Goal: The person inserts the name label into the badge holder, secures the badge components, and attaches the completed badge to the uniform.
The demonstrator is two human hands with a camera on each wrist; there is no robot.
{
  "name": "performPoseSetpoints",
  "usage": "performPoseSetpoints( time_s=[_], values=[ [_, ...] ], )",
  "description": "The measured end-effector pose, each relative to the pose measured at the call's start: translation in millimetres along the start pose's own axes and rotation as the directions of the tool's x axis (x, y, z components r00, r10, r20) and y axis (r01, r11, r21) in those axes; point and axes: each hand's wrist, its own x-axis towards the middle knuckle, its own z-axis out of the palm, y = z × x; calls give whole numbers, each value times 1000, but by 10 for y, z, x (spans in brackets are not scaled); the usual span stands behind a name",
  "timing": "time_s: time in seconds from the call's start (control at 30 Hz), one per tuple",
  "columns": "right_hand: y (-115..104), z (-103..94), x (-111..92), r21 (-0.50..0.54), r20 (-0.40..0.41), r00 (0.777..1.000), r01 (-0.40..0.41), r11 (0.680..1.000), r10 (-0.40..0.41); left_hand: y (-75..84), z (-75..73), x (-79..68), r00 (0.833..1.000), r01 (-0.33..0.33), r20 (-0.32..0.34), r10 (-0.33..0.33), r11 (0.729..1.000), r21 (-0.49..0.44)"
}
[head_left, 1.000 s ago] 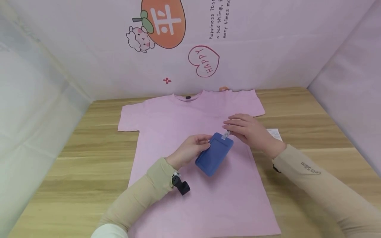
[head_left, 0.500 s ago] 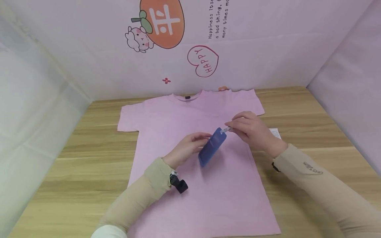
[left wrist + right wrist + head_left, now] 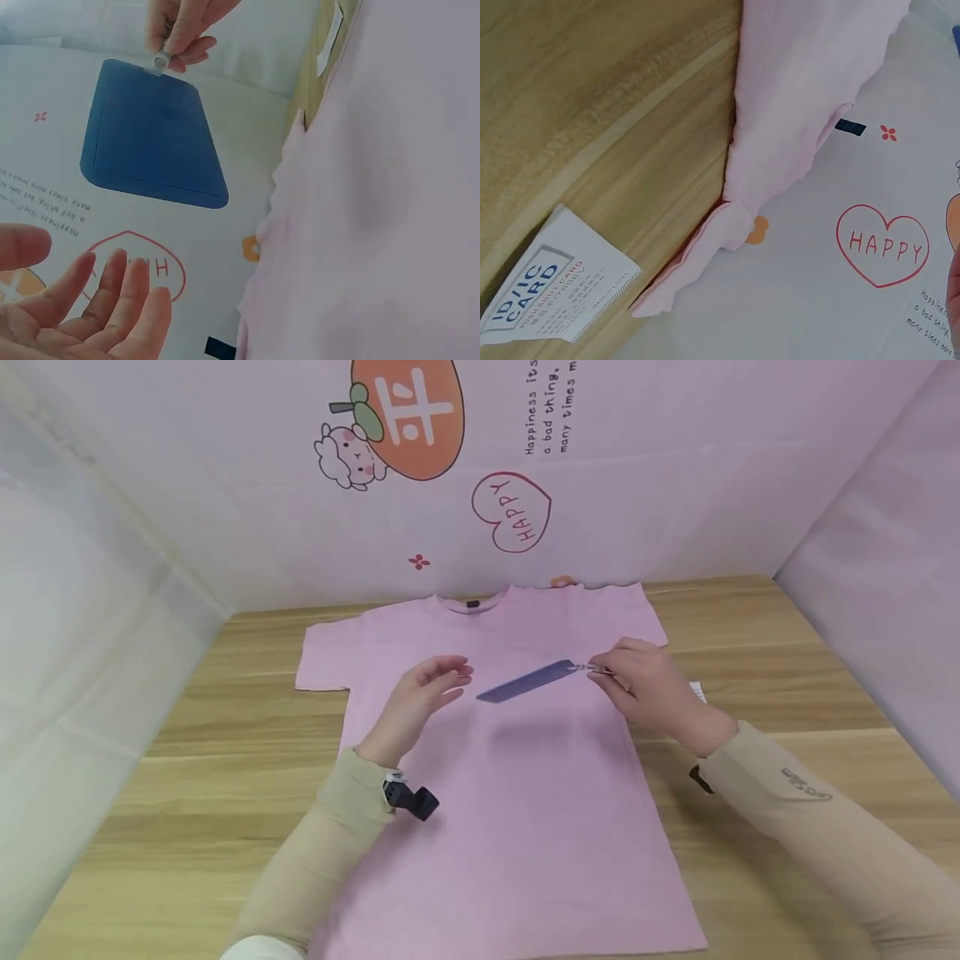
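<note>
A blue ID card holder hangs above the pink T-shirt, seen nearly edge-on in the head view. My right hand pinches the small clip at the holder's top between thumb and fingers. The left wrist view shows the holder's broad blue face below that hand. To the left of the holder's lower end, my left hand is apart from it, fingers loosely extended. In the right wrist view only a blue corner shows at the edge.
The T-shirt lies spread on a wooden table, neckline toward the back wall. A white printed wrapper marked "ID/IC CARD" lies right of the shirt. Printed cloth walls enclose the back and sides.
My left hand has let go of the card holder and moved left and back. My right hand keeps the clip, and the holder has swung up from face-on to nearly edge-on.
</note>
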Motion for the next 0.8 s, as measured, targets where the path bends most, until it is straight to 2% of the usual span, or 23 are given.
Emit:
performPoseSetpoints(
  time_s=[0.13, 0.27, 0.37, 0.5, 0.57, 0.67, 0.8],
  values=[
    [-59, -23, 19, 9, 34, 993, -111, 994, 111, 44, -54, -13, 998, -39, -54, 38, 999, -11],
    [-114, -47, 43, 35, 94, 967, -239, 970, 235, 62, -61, -30, 993, -68, -99, 65, 997, -26],
    [-158, -70, 69, 67, 171, 920, -368, 928, 352, 56, -54, -36, 987, -84, -138, 78, 996, -33],
    [-218, -112, 105, 119, 273, 821, -547, 829, 502, 33, -30, -30, 983, -95, -161, 85, 994, -51],
    [-241, -128, 120, 133, 300, 783, -600, 789, 545, 22, -10, -23, 984, -98, -154, 89, 994, -51],
    [-263, -140, 137, 143, 323, 758, -631, 763, 566, 11, 23, -18, 986, -96, -138, 92, 995, -23],
    [-269, -141, 155, 156, 353, 745, -644, 749, 567, 9, 79, -10, 986, -119, -116, 123, 992, 45]
  ],
)
